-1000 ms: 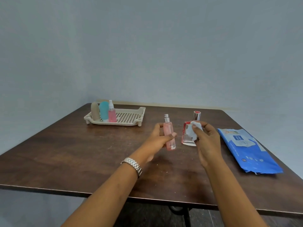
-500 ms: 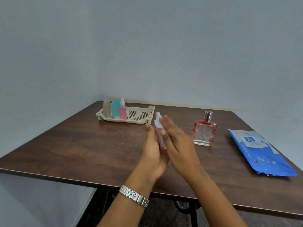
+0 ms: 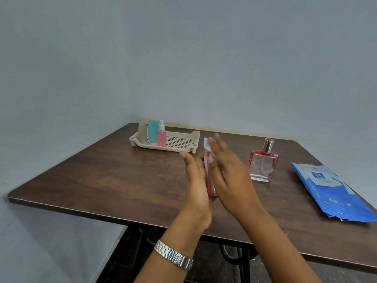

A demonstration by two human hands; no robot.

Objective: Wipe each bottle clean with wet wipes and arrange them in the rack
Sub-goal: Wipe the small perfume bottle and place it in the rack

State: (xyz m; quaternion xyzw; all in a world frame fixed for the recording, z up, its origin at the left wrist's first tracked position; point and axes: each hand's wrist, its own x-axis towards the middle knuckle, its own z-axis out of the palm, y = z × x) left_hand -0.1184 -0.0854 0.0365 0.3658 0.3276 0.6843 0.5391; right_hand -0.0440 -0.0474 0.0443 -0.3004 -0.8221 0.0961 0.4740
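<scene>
Dark wood table [image 3: 102,176] carries the beige rack [image 3: 183,147] (three bottles already upright in it). Above the table, the left hand [image 3: 196,186] clasps the slim pink bottle [image 3: 210,180]; the right hand [image 3: 228,172] pinches a wet wipe [image 3: 207,144] at its cap. Best to rotate the bottle, wiping top to base.

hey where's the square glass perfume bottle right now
In the head view the perfume bottle stands upright on the table, right of the two hands, with the blue wipes pack further to its right.
</scene>
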